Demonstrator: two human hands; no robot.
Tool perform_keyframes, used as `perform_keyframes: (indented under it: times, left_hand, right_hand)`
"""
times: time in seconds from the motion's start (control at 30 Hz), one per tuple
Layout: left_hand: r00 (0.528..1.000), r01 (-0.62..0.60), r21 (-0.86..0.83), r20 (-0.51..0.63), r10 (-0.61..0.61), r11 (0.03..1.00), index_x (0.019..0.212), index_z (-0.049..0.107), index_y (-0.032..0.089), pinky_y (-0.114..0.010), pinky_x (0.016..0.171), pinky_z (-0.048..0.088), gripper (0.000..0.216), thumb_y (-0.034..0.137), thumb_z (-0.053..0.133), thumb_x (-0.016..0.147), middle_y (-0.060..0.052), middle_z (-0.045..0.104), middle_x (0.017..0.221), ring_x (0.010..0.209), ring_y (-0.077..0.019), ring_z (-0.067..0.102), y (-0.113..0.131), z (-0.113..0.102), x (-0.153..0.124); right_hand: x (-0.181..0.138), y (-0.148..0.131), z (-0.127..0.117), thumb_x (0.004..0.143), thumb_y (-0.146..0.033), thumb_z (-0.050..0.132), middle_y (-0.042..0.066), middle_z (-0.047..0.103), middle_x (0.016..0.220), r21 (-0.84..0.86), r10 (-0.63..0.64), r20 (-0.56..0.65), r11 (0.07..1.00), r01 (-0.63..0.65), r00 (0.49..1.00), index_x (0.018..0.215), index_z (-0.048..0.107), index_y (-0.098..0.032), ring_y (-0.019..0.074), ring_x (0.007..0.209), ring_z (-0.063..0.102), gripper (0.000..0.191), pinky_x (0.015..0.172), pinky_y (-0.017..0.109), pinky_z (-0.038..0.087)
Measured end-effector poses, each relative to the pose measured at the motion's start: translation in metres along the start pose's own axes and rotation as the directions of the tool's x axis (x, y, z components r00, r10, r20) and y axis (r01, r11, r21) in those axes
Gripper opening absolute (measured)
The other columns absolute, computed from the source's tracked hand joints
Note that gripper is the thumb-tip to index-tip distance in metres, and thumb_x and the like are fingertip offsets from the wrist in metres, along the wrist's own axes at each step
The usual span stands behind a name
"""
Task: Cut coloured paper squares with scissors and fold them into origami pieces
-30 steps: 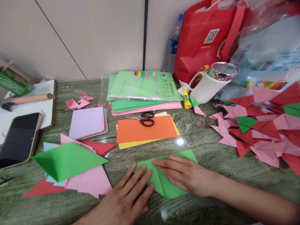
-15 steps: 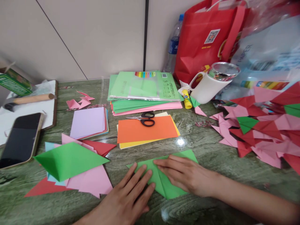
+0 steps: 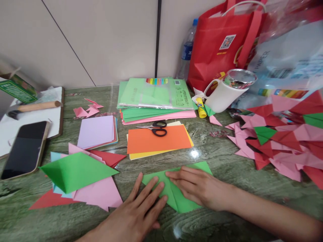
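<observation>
Head view: left hand [image 3: 137, 213] and right hand [image 3: 199, 188] lie flat, fingers extended and slightly spread, pressing a folded green paper [image 3: 176, 196] onto the tabletop [image 3: 227, 168]. Its exact fold lines are seemingly hidden beneath the hands. Scissors [image 3: 155, 127] rest on an orange sheet [image 3: 157, 141] beyond.

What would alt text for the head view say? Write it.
Left hand and right hand press flat on a folded green paper on a green table, with scissors on orange paper behind.
</observation>
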State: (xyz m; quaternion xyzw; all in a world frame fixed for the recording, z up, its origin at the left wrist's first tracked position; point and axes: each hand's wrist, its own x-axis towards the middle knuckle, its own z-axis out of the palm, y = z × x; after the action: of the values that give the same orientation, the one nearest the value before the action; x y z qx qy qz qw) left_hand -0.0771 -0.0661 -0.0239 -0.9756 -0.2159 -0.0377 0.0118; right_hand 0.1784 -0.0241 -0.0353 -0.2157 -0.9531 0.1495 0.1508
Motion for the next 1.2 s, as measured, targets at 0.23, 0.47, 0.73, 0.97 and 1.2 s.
perform_keyframes:
  times: [0.23,0.47,0.73,0.97,1.2]
  left_hand:
    - [0.986,0.166,-0.145,0.028,-0.163,0.975,0.138,0.034,0.017,-0.06,0.099,0.031,0.062,0.023,0.061,0.082,-0.015,0.029,0.146,0.134,-0.0374,0.013,0.006,0.003,-0.002]
    - [0.938,0.342,-0.228,0.029,-0.344,0.912,0.142,-0.02,0.021,-0.048,0.101,0.037,0.106,0.034,0.064,0.078,-0.021,0.018,0.148,0.134,-0.0319,0.018,0.01,0.004,-0.002]
    - [0.951,0.301,-0.222,0.145,-0.274,0.927,0.139,-0.026,0.016,-0.054,0.105,0.024,0.129,0.058,0.067,0.06,-0.03,0.003,0.146,0.135,-0.0367,0.001,0.011,0.003,0.0]
    - [0.928,0.271,-0.263,0.327,-0.179,0.926,0.142,0.027,0.029,-0.065,0.1,0.014,0.102,0.071,0.062,0.056,-0.019,-0.019,0.146,0.129,-0.0475,-0.011,0.015,-0.022,0.01]
    - [0.925,0.25,-0.335,0.36,-0.122,0.908,0.14,0.028,0.034,-0.068,0.099,0.007,0.106,0.071,0.065,0.048,-0.01,-0.032,0.143,0.127,-0.0507,-0.016,0.011,-0.024,0.013]
  right_hand:
    - [-0.001,0.0,0.0,0.092,-0.013,0.039,0.015,0.059,0.12,-0.019,-0.005,0.034,1.0,0.006,0.999,0.116,0.051,-0.007,0.0203,0.103,0.058,0.028,0.094,0.038,0.048]
    - [0.001,-0.002,0.001,0.089,-0.011,0.041,0.013,0.06,0.11,0.006,0.053,0.059,0.999,-0.053,0.997,0.117,0.05,-0.011,0.0206,0.098,0.057,0.028,0.085,0.035,0.051]
    - [0.006,-0.007,-0.009,0.087,-0.008,0.042,0.012,0.058,0.105,-0.037,0.028,0.108,0.999,-0.024,0.994,0.123,0.048,-0.012,0.0208,0.097,0.056,0.037,0.085,0.035,0.048]
    - [0.008,-0.014,-0.011,0.09,-0.01,0.042,0.013,0.056,0.116,-0.094,0.036,0.135,0.995,-0.023,0.99,0.122,0.051,-0.012,0.0216,0.104,0.055,0.033,0.087,0.034,0.047]
    - [0.022,-0.036,-0.017,0.089,-0.033,0.052,0.012,0.058,0.101,-0.182,0.172,0.189,0.974,-0.138,0.967,0.097,0.06,-0.012,0.0215,0.084,0.061,0.024,0.069,0.031,0.048]
